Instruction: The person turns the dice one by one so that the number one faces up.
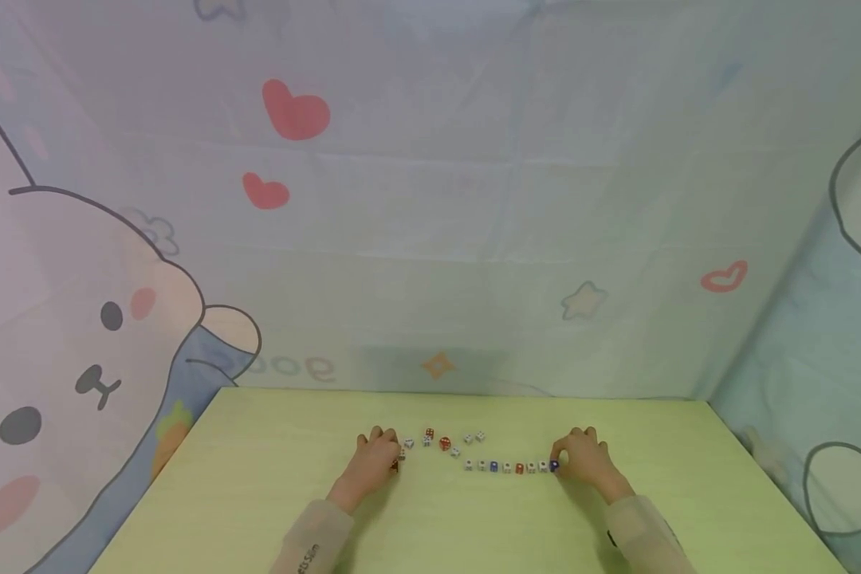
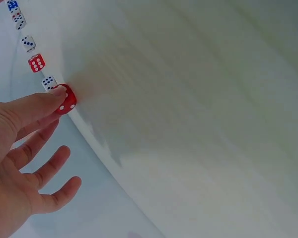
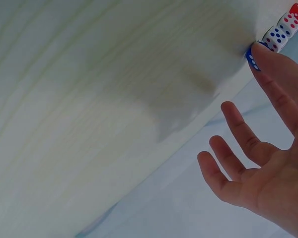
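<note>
Between thumb and forefinger my left hand [image 1: 373, 461] pinches a red die [image 2: 66, 100] with white pips. Right beside it sits a white die [image 2: 48, 82], and another red die [image 2: 37, 63] lies just past that. My right hand [image 1: 587, 458] pinches a blue die [image 3: 253, 58] at the right end of a row of dice on the table. The row runs leftward from there, mostly white dice [image 1: 507, 467] with a red die [image 1: 520, 469] and a second blue die [image 1: 494, 466] among them. The other fingers of both hands spread loosely away from the dice.
Loose dice lie behind the row: a red die [image 1: 445, 443], a white die [image 1: 455, 452] and a pair with a white die [image 1: 480, 436] at its right. The pale yellow-green table [image 1: 258, 478] ends at a printed cloth backdrop [image 1: 430, 239].
</note>
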`<state>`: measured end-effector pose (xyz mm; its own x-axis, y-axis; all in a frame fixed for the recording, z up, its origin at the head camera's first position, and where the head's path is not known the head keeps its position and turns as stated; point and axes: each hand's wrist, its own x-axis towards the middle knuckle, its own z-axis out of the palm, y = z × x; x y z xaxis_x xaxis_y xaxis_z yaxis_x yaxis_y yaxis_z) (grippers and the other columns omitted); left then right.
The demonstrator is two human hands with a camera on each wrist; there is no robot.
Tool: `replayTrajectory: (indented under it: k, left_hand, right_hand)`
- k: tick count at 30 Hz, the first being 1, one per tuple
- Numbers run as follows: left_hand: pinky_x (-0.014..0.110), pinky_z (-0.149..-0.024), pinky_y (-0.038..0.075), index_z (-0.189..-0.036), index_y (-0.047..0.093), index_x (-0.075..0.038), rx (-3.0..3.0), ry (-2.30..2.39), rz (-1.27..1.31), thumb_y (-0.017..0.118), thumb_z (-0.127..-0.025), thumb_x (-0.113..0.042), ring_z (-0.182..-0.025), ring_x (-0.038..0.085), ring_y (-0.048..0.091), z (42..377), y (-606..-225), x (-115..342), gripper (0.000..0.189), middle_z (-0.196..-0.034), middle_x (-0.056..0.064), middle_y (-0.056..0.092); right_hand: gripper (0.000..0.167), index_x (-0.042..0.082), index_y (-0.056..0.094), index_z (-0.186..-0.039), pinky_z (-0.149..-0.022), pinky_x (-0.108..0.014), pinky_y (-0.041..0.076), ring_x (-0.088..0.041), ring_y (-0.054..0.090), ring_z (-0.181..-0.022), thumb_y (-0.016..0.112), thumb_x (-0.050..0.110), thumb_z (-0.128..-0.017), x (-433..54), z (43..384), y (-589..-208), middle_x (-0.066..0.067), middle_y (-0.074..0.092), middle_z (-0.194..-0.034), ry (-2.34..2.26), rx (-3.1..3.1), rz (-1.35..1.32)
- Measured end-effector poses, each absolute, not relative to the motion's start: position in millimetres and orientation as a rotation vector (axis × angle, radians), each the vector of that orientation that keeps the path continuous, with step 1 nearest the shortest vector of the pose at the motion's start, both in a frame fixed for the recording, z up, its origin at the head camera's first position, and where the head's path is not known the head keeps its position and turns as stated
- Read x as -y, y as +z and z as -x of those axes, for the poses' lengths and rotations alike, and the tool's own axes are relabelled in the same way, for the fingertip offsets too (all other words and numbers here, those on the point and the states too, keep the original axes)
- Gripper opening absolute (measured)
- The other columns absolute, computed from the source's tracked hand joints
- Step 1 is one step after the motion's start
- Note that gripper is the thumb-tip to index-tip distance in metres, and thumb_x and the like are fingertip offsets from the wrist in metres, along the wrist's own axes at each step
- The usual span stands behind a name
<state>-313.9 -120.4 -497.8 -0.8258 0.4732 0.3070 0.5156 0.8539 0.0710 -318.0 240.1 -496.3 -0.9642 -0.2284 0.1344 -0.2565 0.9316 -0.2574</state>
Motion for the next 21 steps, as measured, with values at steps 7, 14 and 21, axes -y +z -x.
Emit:
replayTrajectory:
  k: [7,14,21]
  left_hand:
    - [0.040,-0.067,0.034,-0.070,0.064,-0.014,2.786,-0.434,0.807,0.072,-0.071,-0.015,-0.084,0.020,0.043,317,-500,115,0.008,-0.091,0.002,0.055]
    - [0.039,-0.068,0.028,-0.076,0.069,-0.017,2.824,-0.622,0.821,0.072,-0.070,-0.017,-0.087,0.020,0.041,315,-499,108,0.008,-0.095,0.001,0.055]
    - [0.059,-0.077,0.028,-0.069,0.064,-0.017,2.816,-0.598,0.756,0.074,-0.066,-0.014,-0.090,0.023,0.042,313,-501,110,0.011,-0.099,0.002,0.057]
  right_hand:
    - [0.014,0.021,0.064,-0.068,-0.070,-0.061,0.036,-0.039,0.042,-0.093,0.075,0.012,-0.066,-240,319,-497,-0.013,0.056,-0.092,0.440,2.994,-0.365]
    - [0.014,0.022,0.065,-0.069,-0.071,-0.061,0.036,-0.040,0.042,-0.095,0.075,0.012,-0.066,-239,319,-497,-0.014,0.055,-0.094,0.437,3.003,-0.360]
    - [0.014,0.021,0.065,-0.069,-0.070,-0.060,0.037,-0.040,0.042,-0.095,0.076,0.012,-0.066,-238,318,-496,-0.014,0.056,-0.094,0.441,2.995,-0.341]
